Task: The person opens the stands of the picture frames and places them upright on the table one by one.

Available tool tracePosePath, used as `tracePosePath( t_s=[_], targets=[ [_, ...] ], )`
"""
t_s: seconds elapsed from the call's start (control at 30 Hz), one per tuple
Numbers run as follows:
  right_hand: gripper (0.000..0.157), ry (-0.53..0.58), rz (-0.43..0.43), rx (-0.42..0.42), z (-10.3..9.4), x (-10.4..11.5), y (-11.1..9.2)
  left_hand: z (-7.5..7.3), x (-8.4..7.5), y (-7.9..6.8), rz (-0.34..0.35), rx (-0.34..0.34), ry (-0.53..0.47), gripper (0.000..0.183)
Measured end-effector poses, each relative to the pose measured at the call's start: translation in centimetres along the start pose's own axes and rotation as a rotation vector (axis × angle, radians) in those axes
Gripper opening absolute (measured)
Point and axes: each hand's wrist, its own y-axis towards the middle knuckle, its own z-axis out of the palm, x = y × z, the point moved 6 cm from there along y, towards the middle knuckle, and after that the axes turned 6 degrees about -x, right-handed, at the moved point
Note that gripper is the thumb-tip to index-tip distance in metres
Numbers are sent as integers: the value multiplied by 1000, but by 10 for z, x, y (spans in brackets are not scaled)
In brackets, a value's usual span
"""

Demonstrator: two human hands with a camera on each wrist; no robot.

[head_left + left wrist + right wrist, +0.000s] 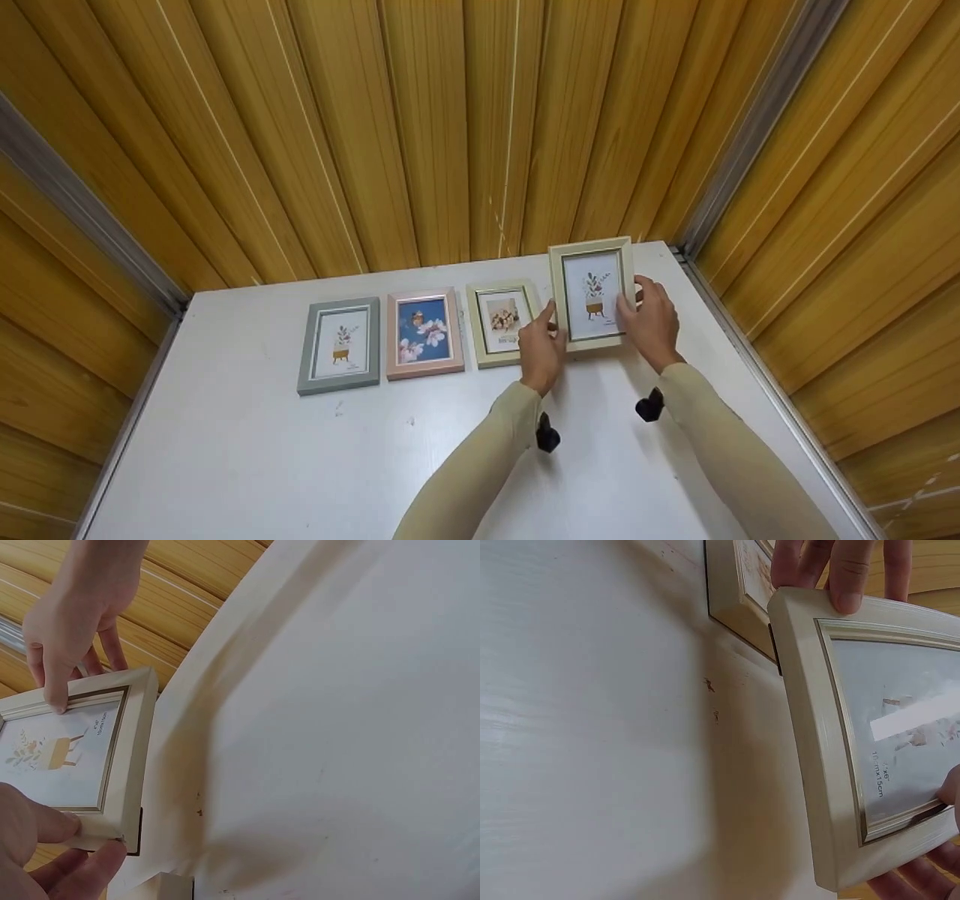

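Both hands hold a cream picture frame [590, 292] upright by its two sides, raised off the white surface, with its shadow cast below. My left hand [541, 349] pinches the left edge near the lower corner, and its thumb lies on the border in the left wrist view. On the opposite edge, my right hand [654, 322] grips with the thumb on the front and fingers behind. The print inside shows a potted plant. Just left of it, a pale yellow-green frame [504, 316] with a flower bouquet picture is partly hidden by the left hand.
Further left on the white surface [315, 465] are a pink frame [425, 335] with blossoms on blue and a grey-green frame [341, 347] with a plant print. Wood-pattern panels [427, 135] rise beyond the surface, with metal strips [757, 120] along the corners.
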Motion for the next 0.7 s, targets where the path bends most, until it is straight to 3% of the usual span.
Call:
tracePosePath(
  t_s=[0.23, 0.37, 0.7],
  targets=[
    [45, 34, 48, 53, 1, -2, 13, -2, -12, 5, -6, 5, -5, 58],
    [45, 61, 68, 93, 5, -7, 21, -2, -22, 4, 9, -13, 47, 59],
    [43, 149, 84, 229, 18, -20, 30, -1, -44, -9, 58, -51, 140, 60]
  ],
)
